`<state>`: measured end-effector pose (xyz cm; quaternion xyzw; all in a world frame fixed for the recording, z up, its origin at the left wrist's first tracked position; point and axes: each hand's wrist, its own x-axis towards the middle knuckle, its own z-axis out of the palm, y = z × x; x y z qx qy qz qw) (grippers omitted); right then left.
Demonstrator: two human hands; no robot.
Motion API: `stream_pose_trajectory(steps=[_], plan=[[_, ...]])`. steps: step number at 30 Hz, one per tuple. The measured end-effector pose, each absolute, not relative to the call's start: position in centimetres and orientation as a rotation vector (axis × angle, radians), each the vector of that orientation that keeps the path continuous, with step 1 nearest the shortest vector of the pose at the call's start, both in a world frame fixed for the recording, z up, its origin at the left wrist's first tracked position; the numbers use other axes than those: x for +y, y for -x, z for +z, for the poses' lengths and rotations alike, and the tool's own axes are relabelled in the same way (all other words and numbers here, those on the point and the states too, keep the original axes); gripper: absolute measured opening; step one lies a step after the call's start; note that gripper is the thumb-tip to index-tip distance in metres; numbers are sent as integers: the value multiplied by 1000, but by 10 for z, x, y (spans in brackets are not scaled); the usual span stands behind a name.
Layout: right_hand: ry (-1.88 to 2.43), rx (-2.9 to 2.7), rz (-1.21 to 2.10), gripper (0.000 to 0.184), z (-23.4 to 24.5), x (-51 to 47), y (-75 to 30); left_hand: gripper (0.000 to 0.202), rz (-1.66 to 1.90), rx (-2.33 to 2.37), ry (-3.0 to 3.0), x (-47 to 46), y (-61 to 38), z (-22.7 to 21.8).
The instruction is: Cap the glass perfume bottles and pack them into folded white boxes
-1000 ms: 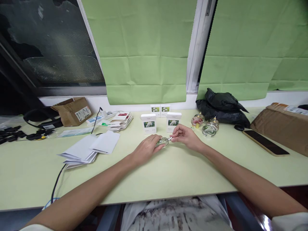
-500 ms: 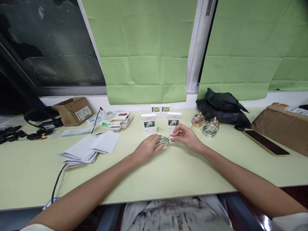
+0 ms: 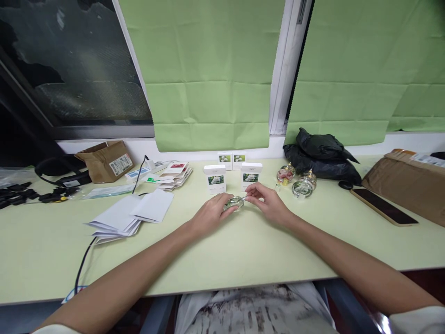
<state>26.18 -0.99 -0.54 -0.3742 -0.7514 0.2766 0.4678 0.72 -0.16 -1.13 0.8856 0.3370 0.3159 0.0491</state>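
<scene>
On the pale green table my left hand (image 3: 210,214) is closed round a small clear glass bottle (image 3: 234,203) that lies on its side. My right hand (image 3: 267,202) pinches the bottle's small silver cap end (image 3: 244,198) with thumb and fingertips. Just behind the hands stand two white boxes with flower pictures (image 3: 214,178) (image 3: 250,176); two smaller white boxes (image 3: 231,159) stand further back.
Round glass bottles (image 3: 294,181) sit right of the boxes, before a black plastic bag (image 3: 321,155). A phone (image 3: 384,206) and a brown parcel (image 3: 408,184) lie far right. Left are white envelopes (image 3: 130,212), a black cable (image 3: 83,260), stacked cards (image 3: 174,174) and a cardboard box (image 3: 106,160).
Both hands have shifted slightly left and away with the bottle; the right fingers have lowered closer to the table at the cap.
</scene>
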Motion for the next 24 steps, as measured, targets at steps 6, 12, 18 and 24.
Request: stream_pose_trajectory(steps=[6,12,18,24], plan=[[940,-1942,528,24,-3,-14,-261,28,942,988,-2670,-1,-7,-7],[943,-1975,435,23,-2,-16,-260,29,963,996,-2592,-2,-8,-5],[927,-1942,385,24,-3,-15,-258,35,938,1014,-2470,0,-12,-8],[900,-1945,475,32,-6,-13,-259,37,929,1009,-2438,3,-9,-7]])
